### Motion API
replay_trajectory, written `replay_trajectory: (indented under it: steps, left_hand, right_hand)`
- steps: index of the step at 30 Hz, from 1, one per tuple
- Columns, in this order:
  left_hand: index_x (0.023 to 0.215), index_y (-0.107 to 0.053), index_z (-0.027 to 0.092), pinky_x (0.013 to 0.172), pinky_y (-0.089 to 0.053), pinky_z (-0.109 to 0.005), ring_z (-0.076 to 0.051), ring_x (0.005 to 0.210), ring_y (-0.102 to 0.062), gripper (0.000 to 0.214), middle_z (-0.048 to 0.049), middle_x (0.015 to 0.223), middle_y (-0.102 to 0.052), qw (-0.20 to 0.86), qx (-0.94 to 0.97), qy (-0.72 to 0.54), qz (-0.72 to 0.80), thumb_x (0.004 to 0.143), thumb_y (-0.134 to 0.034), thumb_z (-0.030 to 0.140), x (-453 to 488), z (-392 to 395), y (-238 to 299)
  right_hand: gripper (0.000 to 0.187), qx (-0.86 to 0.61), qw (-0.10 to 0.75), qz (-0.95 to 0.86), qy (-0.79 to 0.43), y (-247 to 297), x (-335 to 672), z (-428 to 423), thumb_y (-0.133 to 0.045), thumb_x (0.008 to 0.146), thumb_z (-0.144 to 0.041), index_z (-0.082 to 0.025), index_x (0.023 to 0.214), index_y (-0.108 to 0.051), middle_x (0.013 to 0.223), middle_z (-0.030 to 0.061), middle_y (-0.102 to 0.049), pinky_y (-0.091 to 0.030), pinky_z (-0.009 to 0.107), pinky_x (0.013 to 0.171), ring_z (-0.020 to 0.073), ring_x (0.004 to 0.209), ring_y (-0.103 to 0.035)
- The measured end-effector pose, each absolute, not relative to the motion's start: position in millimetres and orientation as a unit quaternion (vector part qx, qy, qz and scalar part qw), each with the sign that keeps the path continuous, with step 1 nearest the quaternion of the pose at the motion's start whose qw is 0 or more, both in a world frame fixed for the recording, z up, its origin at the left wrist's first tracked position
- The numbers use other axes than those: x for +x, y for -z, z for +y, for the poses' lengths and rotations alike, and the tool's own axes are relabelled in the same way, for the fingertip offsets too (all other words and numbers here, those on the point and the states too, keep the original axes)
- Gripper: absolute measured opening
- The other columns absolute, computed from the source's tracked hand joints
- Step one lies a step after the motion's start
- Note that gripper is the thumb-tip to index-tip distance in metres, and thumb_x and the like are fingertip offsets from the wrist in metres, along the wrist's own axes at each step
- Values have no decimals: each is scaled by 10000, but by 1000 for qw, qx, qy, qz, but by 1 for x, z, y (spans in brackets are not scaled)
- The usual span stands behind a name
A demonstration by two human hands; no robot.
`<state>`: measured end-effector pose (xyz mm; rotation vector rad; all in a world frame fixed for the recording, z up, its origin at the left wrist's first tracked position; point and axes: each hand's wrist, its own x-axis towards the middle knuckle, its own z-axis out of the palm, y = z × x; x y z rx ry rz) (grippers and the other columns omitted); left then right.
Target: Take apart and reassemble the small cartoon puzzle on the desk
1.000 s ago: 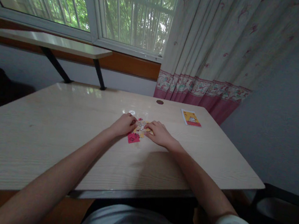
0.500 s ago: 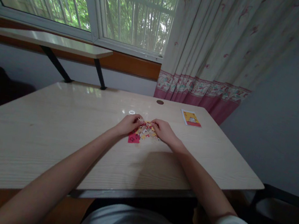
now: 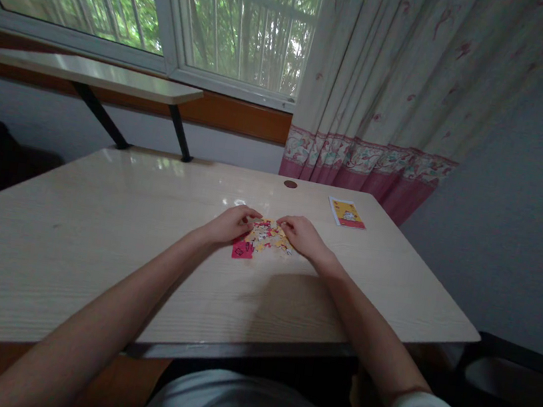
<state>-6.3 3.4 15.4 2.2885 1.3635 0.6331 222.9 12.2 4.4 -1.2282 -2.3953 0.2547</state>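
Note:
A loose heap of small jigsaw puzzle pieces (image 3: pixel 270 233) in yellow, red and white lies on the table between my hands. At its lower left is a red patch with black markings (image 3: pixel 243 249), which looks like joined pieces. My left hand (image 3: pixel 233 223) is at the heap's left edge, with its fingers stretched toward the pieces and the thumb apart. On the right edge, my right hand (image 3: pixel 301 235) has its fingers bent and the tips close together. Whatever lies between those tips is too small to make out.
A yellow and red picture card or packet (image 3: pixel 347 213) lies at the back right of the wooden table (image 3: pixel 175 311). Near the back edge is a round brown cable cover (image 3: pixel 290 184). A raised shelf (image 3: pixel 92 72) stands at the back left, below the window. A patterned curtain (image 3: pixel 365 109) hangs behind.
My left hand's fingers have parted, and the pale piece seen at its fingertips no longer shows there. The right hand has drawn slightly to the right, exposing more of the heap.

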Motion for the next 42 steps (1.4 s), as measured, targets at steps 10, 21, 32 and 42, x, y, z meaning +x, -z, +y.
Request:
replay_trajectory:
  steps: [10, 21, 32, 42]
  left_hand:
    - [1079, -638, 94, 796, -428, -318, -221, 848, -559, 417, -112, 881, -603, 125, 873, -140, 450, 780, -560, 374, -5, -3, -21]
    - [1133, -592, 124, 739, -435, -288, -182, 793, -558, 373, -80, 895, -595, 174, 867, -168, 435, 775, -522, 205, 1, -1, -11]
    - [1132, -588, 110, 739, -442, -301, -197, 825, -578, 479, -118, 1010, -612, 188, 837, -210, 469, 733, -609, 373, -1, -3, -18]
    - [876, -678, 119, 646, -402, -278, -183, 680, -554, 260, -76, 749, -622, 143, 861, -151, 464, 743, -516, 273, -5, 5, -13]
  right_hand:
    - [345, -444, 180, -876, -51, 5, 205, 23, -455, 923, -270, -196, 1244, -556, 1198, 106, -558, -340, 335, 950, 191, 1090, -480]
    - [287, -473, 194, -841, -176, 1, 203, 25, -587, 801, -186, -188, 1082, -646, 1030, 60, -663, -422, 318, 858, 176, 949, -573]
    - [257, -438, 310, -815, -217, -8, 210, 15, -527, 837, -154, -146, 1059, -658, 901, 48, -686, -448, 247, 733, 127, 779, -598]
    - [304, -404, 200, -889, -87, 2, 192, 7, -564, 852, -321, -243, 1140, -624, 1110, 60, -631, -375, 315, 887, 189, 1020, -545]
